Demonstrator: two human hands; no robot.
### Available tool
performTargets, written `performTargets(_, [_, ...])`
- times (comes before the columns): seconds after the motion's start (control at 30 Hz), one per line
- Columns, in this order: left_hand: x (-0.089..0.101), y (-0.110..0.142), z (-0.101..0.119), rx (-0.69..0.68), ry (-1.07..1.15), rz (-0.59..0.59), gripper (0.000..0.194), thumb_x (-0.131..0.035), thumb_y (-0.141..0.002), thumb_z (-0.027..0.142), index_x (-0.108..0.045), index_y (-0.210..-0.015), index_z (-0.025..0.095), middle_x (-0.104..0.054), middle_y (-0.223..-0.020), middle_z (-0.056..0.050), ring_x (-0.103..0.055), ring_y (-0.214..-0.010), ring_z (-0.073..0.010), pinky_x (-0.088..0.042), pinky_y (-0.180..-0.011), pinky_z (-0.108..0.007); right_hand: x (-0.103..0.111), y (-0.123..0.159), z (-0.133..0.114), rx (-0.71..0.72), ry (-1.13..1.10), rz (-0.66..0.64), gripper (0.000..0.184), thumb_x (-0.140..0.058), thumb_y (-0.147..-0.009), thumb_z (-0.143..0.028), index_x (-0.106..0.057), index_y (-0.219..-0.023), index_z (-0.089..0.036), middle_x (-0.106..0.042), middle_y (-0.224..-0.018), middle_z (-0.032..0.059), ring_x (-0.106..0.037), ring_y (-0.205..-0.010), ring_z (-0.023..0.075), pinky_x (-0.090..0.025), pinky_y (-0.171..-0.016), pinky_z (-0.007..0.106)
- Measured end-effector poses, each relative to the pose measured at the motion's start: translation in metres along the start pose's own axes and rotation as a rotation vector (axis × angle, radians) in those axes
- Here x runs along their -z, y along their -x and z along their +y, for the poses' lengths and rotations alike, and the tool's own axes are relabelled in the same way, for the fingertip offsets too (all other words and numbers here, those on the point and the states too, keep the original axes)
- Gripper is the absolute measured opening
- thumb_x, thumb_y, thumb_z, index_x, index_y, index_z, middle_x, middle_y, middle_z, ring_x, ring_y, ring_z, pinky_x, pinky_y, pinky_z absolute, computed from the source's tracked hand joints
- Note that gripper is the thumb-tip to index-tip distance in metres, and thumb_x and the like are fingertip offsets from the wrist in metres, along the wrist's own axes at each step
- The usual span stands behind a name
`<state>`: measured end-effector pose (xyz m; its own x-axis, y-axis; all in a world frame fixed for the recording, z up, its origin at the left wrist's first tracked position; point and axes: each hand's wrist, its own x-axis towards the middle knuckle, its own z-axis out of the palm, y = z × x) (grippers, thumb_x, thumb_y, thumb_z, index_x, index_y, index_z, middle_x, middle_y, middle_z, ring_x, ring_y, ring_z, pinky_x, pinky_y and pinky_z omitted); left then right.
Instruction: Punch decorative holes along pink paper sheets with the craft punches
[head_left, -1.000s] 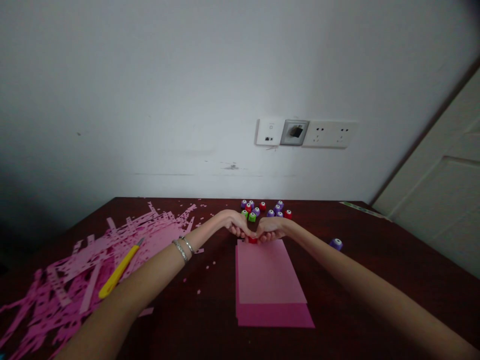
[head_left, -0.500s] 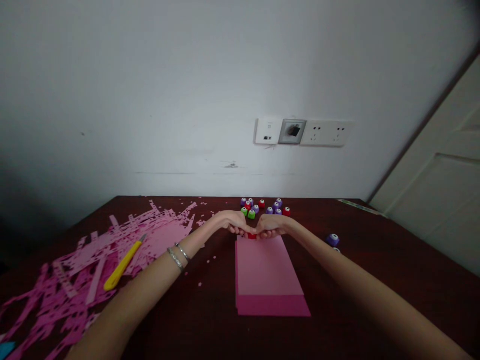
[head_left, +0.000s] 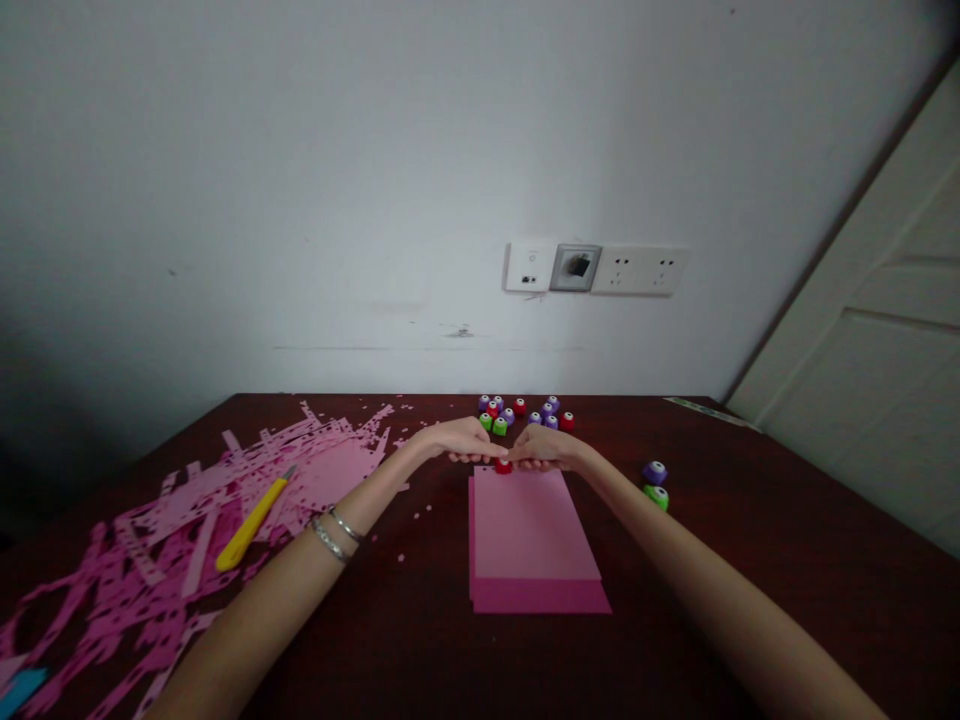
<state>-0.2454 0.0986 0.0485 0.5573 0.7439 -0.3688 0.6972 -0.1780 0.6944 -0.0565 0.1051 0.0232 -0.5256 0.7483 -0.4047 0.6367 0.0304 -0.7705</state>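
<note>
A small red paper punch (head_left: 503, 466) sits at the far edge of a light pink paper sheet (head_left: 536, 530). My left hand (head_left: 466, 440) and my right hand (head_left: 538, 447) meet over it from either side. Both have curled fingers and their thumbs come together at the punch's top, partly covering it. Beneath the light sheet, darker pink paper (head_left: 540, 597) sticks out at the near and left sides. Small dark holes show in the far edge of the light sheet, left of the punch.
Several purple, red and green punches (head_left: 551, 422) stand beyond my hands. Right of my forearm are a purple punch (head_left: 655, 471) and a green punch (head_left: 657, 497). Punched pink strips (head_left: 180, 530) heap at left, with a yellow craft knife (head_left: 251, 525) on top. A wall (head_left: 375, 200) rises behind.
The view has shifted slightly. My thumbs have lifted a little and more of the red punch shows. The green punch at right has come out from behind my forearm.
</note>
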Motion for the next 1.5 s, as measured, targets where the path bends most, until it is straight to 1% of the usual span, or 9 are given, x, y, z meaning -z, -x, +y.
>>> performTargets(0.13, [-0.005,0.01,-0.005,-0.095,-0.143,0.109,0.049,-0.059,-0.064,0.063,-0.055,-0.055,0.016,-0.043,-0.047,0.004,-0.035,-0.042,-0.0067,-0.023,-0.044,-0.023,0.005,0.006,0.011,0.067,-0.002,0.13,0.043,-0.063,-0.067,-0.054,-0.054,-0.055,-0.014,-0.045,-0.043,-0.0044,-0.034,-0.037,0.0039,-0.025,-0.036,0.018])
performTargets(0.23, [-0.016,0.011,-0.012,-0.146,-0.238,0.157,0.042,-0.063,-0.063,0.055,-0.057,-0.053,0.015,-0.048,-0.049,0.002,-0.039,-0.047,-0.0079,-0.025,-0.046,-0.023,0.005,0.009,0.017,0.159,0.06,0.184,0.038,-0.066,-0.066,-0.049,-0.061,-0.071,-0.012,-0.051,-0.052,-0.0028,-0.039,-0.039,0.0052,-0.028,-0.037,0.019])
performTargets(0.37, [-0.032,0.007,-0.019,-0.078,-0.359,0.153,0.034,-0.068,-0.062,0.045,-0.057,-0.053,0.015,-0.05,-0.049,0.003,-0.041,-0.047,-0.0083,-0.024,-0.046,-0.022,-0.005,0.006,0.024,0.343,0.216,0.201,0.036,-0.067,-0.068,-0.034,-0.064,-0.098,-0.014,-0.059,-0.068,0.0001,-0.048,-0.052,0.0087,-0.036,-0.046,0.02])
performTargets(0.53, [-0.039,0.002,-0.023,-0.037,-0.395,0.139,0.032,-0.069,-0.06,0.045,-0.059,-0.055,0.016,-0.053,-0.051,0.002,-0.044,-0.047,-0.0091,-0.025,-0.046,-0.022,-0.014,0.005,0.026,0.48,0.345,0.262,0.025,-0.06,-0.073,-0.023,-0.067,-0.096,-0.016,-0.063,-0.084,0.0039,-0.052,-0.067,0.0123,-0.04,-0.059,0.023])
performTargets(0.83, [-0.039,0.004,-0.024,-0.031,-0.385,0.109,0.03,-0.067,-0.063,0.045,-0.059,-0.056,0.016,-0.054,-0.053,0.002,-0.047,-0.049,-0.01,-0.028,-0.047,-0.022,-0.014,0.008,0.023,0.504,0.339,0.297,0.021,-0.061,-0.074,-0.022,-0.068,-0.093,-0.016,-0.064,-0.084,0.0042,-0.052,-0.069,0.0131,-0.04,-0.06,0.023])
performTargets(1.17, [-0.041,0.004,-0.025,-0.043,-0.337,0.123,0.033,-0.068,-0.06,0.045,-0.056,-0.051,0.016,-0.05,-0.048,0.002,-0.043,-0.046,-0.009,-0.026,-0.047,-0.022,-0.012,0.009,0.021,0.47,0.327,0.259,0.022,-0.061,-0.074,-0.024,-0.067,-0.093,-0.016,-0.061,-0.08,0.003,-0.051,-0.067,0.0123,-0.039,-0.058,0.022])
performTargets(1.33, [-0.029,0.005,-0.023,-0.118,-0.247,0.184,0.043,-0.061,-0.066,0.051,-0.051,-0.046,0.015,-0.041,-0.044,0.004,-0.033,-0.043,-0.0063,-0.022,-0.045,-0.022,0.003,0.012,0.025,0.339,0.18,0.221,0.04,-0.064,-0.072,-0.041,-0.062,-0.101,-0.013,-0.058,-0.07,0.0013,-0.047,-0.054,0.0086,-0.036,-0.048,0.02])
performTargets(1.4, [-0.022,0.006,-0.017,-0.099,-0.155,0.223,0.044,-0.056,-0.071,0.053,-0.053,-0.049,0.015,-0.042,-0.044,0.004,-0.034,-0.043,-0.0063,-0.022,-0.044,-0.022,0.008,0.015,0.026,0.264,0.089,0.2,0.041,-0.06,-0.074,-0.048,-0.063,-0.092,-0.012,-0.056,-0.064,0.0005,-0.044,-0.047,0.0066,-0.032,-0.041,0.019])
performTargets(1.5, [-0.016,0.002,-0.006,0.001,-0.014,0.209,0.04,-0.055,-0.071,0.052,-0.055,-0.055,0.015,-0.044,-0.046,0.003,-0.035,-0.041,-0.0065,-0.023,-0.042,-0.022,0.01,0.018,0.025,0.195,-0.03,0.15,0.044,-0.053,-0.076,-0.056,-0.061,-0.077,-0.012,-0.053,-0.056,-0.0007,-0.041,-0.04,0.0048,-0.026,-0.036,0.017])
